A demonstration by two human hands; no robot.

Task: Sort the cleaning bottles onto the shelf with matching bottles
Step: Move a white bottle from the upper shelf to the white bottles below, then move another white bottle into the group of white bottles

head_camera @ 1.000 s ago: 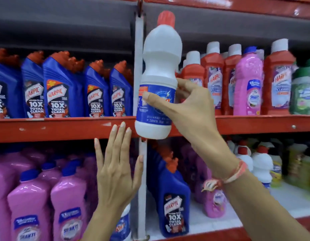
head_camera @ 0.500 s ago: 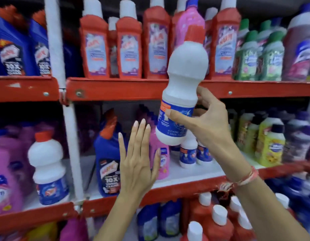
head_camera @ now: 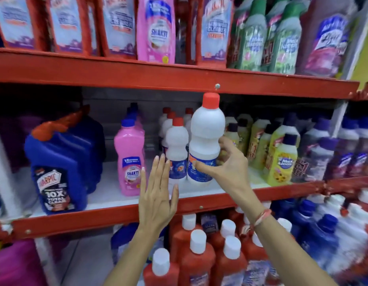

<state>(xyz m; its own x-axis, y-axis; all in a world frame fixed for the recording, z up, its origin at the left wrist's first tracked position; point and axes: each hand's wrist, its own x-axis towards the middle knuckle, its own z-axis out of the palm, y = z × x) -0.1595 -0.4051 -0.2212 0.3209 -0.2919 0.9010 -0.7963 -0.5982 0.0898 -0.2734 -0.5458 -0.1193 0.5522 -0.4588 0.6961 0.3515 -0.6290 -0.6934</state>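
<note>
My right hand [head_camera: 226, 168] grips a white bottle with a red cap and blue label [head_camera: 207, 133], upright over the front of the middle shelf [head_camera: 199, 203]. It stands right beside a matching white red-capped bottle [head_camera: 176, 139], with more of the same kind behind. My left hand [head_camera: 157, 195] is flat and open in front of the shelf edge, fingers up, holding nothing.
On the same shelf stand a pink Shakti bottle [head_camera: 130, 159] and blue Harpic bottles [head_camera: 57, 168] to the left, yellow-green bottles [head_camera: 282, 153] and purple ones to the right. Red, pink and green bottles fill the shelf above [head_camera: 158, 75]; red white-capped bottles [head_camera: 197, 259] crowd below.
My right hand has carried the white bottle down from in front of the upper shelf to the middle shelf, beside the matching white bottles. The view has shifted right and down.
</note>
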